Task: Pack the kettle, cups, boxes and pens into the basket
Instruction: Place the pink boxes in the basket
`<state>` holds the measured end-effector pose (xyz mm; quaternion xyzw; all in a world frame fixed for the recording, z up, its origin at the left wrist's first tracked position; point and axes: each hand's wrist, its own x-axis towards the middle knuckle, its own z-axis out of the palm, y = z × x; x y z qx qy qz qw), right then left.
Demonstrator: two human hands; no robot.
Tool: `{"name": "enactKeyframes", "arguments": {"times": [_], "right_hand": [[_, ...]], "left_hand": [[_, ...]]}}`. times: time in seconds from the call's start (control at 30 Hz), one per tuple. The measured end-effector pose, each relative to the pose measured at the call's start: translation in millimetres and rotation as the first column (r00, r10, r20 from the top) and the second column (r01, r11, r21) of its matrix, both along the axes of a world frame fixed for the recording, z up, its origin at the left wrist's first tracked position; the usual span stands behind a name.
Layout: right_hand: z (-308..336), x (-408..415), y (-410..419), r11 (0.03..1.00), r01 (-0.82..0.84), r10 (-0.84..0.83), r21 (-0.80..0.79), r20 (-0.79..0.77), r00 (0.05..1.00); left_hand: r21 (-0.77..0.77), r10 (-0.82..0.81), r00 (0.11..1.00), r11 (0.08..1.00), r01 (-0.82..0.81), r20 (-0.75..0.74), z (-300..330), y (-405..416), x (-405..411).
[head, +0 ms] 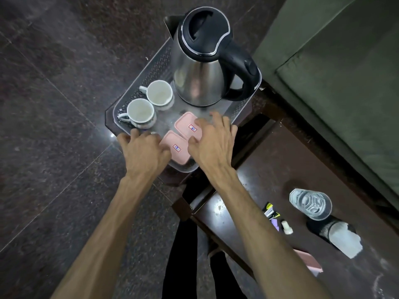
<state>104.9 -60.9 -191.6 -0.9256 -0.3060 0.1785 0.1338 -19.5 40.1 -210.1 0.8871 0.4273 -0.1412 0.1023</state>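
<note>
- While both hands, left hand (145,147) and right hand (212,140), hover with fingers spread over two pink boxes (183,139), kettle (200,61) and cups (150,104) already sit in the clear basket (149,70).
- Pens not visible; judged outstanding.

The 1 head-worn camera looks steeply down and forward from close above, over both forearms, at the basket (138,83) on the table's (254,175) far-left corner.
</note>
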Motion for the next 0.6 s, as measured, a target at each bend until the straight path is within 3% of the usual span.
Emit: {"name": "enactKeyframes", "arguments": {"times": [0.23, 0.37, 0.47, 0.6], "right_hand": [[-8.8, -4.7, -9.7, 0.998, 0.009, -0.008, -0.057, 0.022, 1.000], [-8.6, -2.3, -9.3, 1.000, 0.013, -0.013, -0.025, -0.019, 1.000], [-8.5, -1.3, -22.6, 0.996, 0.044, -0.043, 0.079, -0.020, 0.999], [-12.7, -12.6, -66.5, 0.923, 0.139, -0.159, 0.358, 0.025, 0.987]], "left_hand": [[0.015, -0.054, 0.998, 0.998, 0.055, -0.029, -6.6, -17.4, -3.7], [0.013, 0.007, 0.999, 1.000, -0.008, 0.044, -7.5, -25.2, -5.5], [0.045, 0.064, 0.982, 0.996, -0.073, 0.180, -2.4, -37.2, -7.8], [0.037, 0.131, 0.924, 0.987, -0.154, 0.358, 8.9, -64.8, -5.2]]}}
